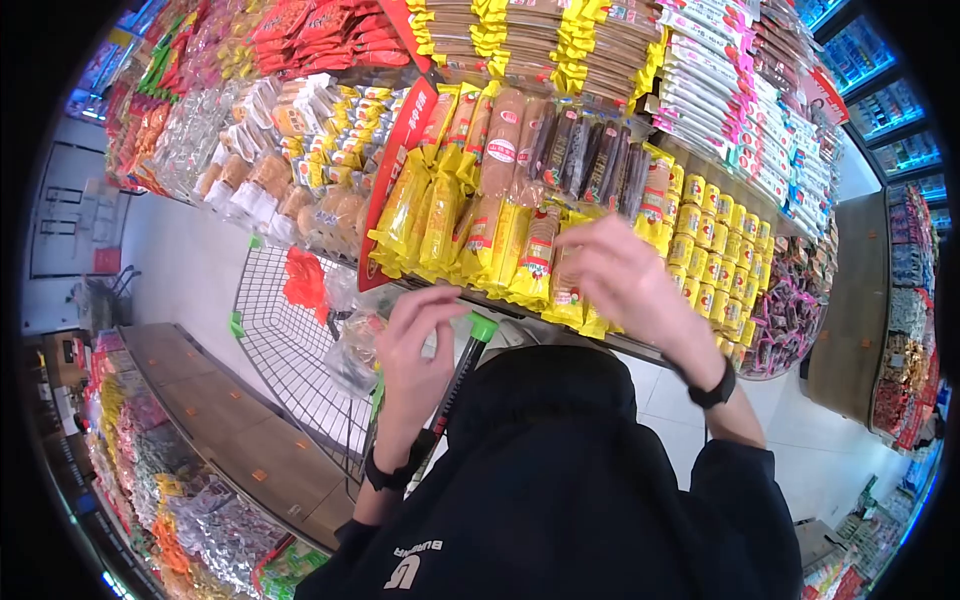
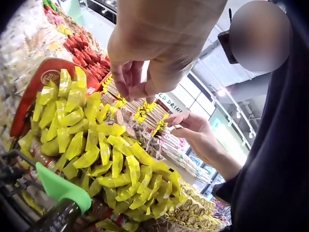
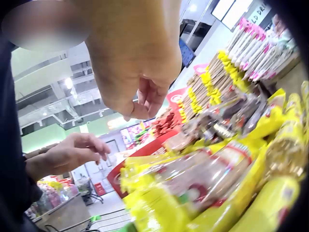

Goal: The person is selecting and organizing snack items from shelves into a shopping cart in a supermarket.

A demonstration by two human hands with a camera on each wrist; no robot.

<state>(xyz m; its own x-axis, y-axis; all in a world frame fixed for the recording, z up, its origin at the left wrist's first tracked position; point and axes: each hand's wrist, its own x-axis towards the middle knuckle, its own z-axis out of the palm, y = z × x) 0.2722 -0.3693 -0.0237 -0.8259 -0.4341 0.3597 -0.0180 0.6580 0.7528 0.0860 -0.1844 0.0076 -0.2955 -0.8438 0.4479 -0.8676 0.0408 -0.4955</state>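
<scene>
My left hand (image 1: 408,345) hovers beside the green-capped handle (image 1: 482,326) of a shopping cart, its fingers loosely bent and nothing in them. Over the front of the display, my right hand (image 1: 628,280) hangs with relaxed fingers, slightly blurred and holding nothing. Below and ahead of both hands lie rows of yellow-ended snack packs (image 1: 437,215), with brown-red rolls showing through clear wrap. In the left wrist view the left hand (image 2: 145,72) is above these yellow packs (image 2: 120,159). The right wrist view has the right hand (image 3: 137,92) above a clear-wrapped pack (image 3: 203,179).
The wire cart (image 1: 300,345) stands at the left, with a red bag (image 1: 304,285) in it. A red divider (image 1: 395,185) separates the packs from wrapped breads (image 1: 262,178). Small yellow cylinders (image 1: 712,235) fill the right section. A brown shelf (image 1: 215,410) stands behind the cart.
</scene>
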